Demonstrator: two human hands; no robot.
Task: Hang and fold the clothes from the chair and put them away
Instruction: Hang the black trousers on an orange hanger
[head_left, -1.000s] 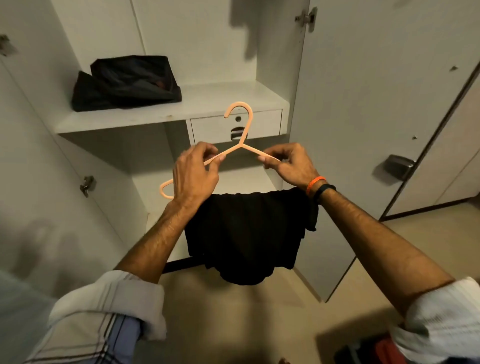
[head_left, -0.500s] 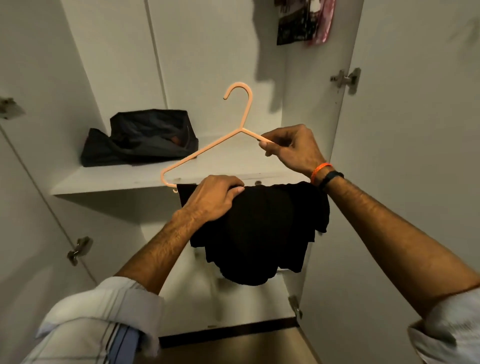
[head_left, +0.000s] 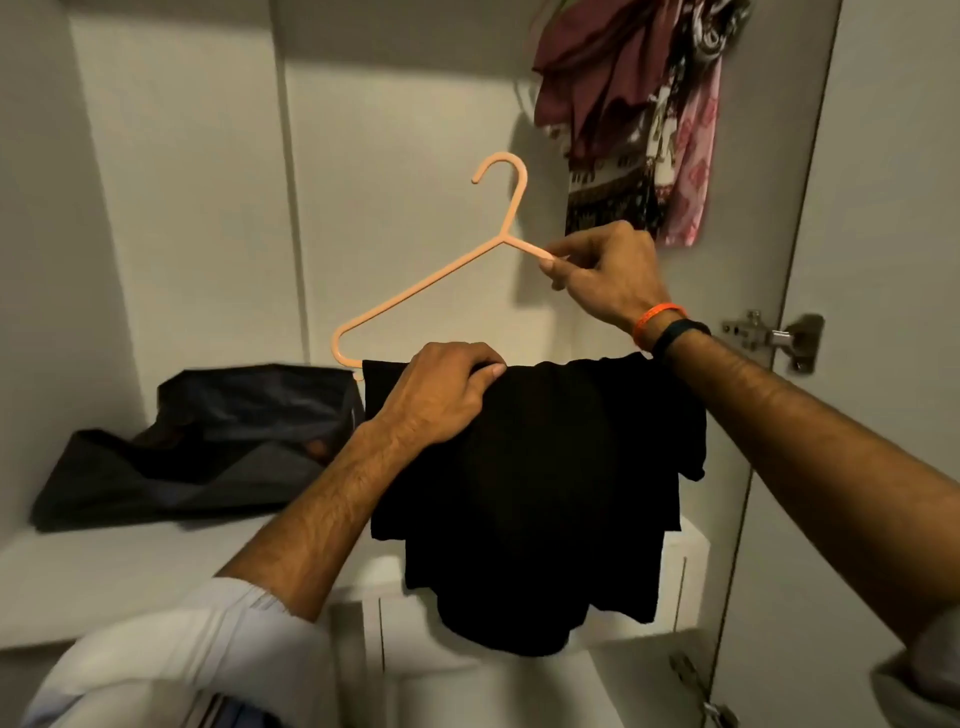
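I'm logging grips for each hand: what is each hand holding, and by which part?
The right hand pinches the peach hanger by its right shoulder arm. The left hand grips the black garment at its top fold, over the hanger's bottom bar.

Single head-worn view, close, facing forward into open wardrobe, angled slightly upward.

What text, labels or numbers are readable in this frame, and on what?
None readable.
orange wristband: raised marks too blurred to read.
hanging patterned clothes: prints only, no letters.
peach hanger, black garment, dark folded clothes on the shelf: no label shows.
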